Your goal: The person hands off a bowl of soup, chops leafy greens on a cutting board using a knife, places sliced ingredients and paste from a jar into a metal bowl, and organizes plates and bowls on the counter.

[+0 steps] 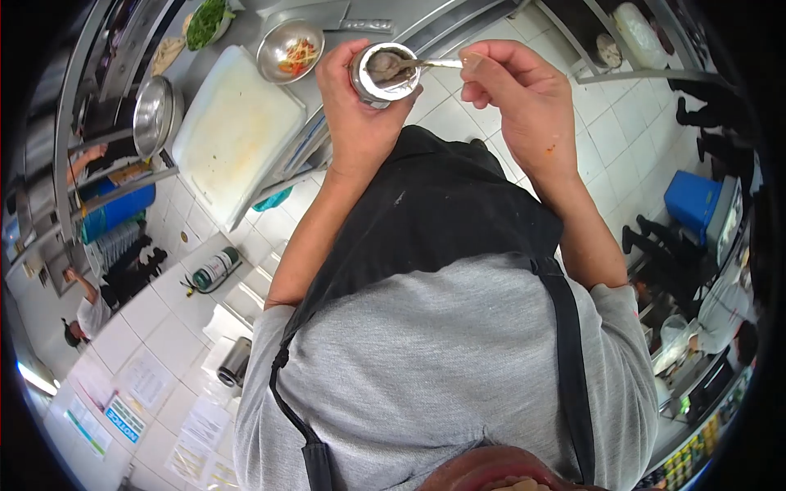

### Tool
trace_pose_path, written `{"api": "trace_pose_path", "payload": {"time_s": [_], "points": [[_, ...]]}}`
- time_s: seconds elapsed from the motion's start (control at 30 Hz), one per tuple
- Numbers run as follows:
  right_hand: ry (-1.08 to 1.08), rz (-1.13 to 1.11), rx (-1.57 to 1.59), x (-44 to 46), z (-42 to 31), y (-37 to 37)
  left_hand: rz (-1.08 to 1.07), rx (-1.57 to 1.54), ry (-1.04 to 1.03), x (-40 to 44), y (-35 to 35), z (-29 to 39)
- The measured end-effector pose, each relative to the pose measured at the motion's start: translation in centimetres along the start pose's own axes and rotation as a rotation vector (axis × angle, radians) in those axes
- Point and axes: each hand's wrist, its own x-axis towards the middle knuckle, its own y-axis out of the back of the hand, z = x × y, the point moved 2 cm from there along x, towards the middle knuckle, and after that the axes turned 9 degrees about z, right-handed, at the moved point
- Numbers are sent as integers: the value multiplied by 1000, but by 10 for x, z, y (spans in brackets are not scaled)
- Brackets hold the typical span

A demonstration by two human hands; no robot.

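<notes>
My left hand (354,114) is wrapped around a small open jar (381,96) with a pale rim, its mouth turned toward me. Greyish-brown contents (388,67) show inside it. Between the thumb and fingers of my right hand (516,90) is the handle of a metal spoon (438,63), whose far end dips into the jar. Left of the jar, a steel bowl (268,64) holds thin red and yellow strips. A cleaver (327,18) lies behind that bowl on the steel counter.
A white cutting board (239,131) sits on the counter at left, with a larger steel bowl (155,114) beside it. Chopped greens (206,23) fill a bowl farther back. A shelf (647,74) stands at right. Other people (725,299) are at both sides.
</notes>
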Motion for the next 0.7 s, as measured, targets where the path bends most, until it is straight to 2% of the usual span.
{"api": "trace_pose_path", "payload": {"time_s": [0.27,0.33,0.4,0.5,0.6,0.67,0.7], "points": [[58,-33,-96,30,-7,-49,229,19,206,-10,55,-50],[113,-68,-121,45,-7,-72,333,-156,351,-17,80,-78],[200,-99,-213,61,0,-99,466,-89,367,-24,113,-121],[356,-127,-328,94,40,-144,643,-105,391,-25,155,-172],[495,-159,-483,119,85,-188,655,44,472,-19,185,-214],[560,-201,-546,135,112,-209,671,35,510,-14,195,-225],[636,-216,-614,140,123,-218,629,165,487,-12,199,-227]]}}
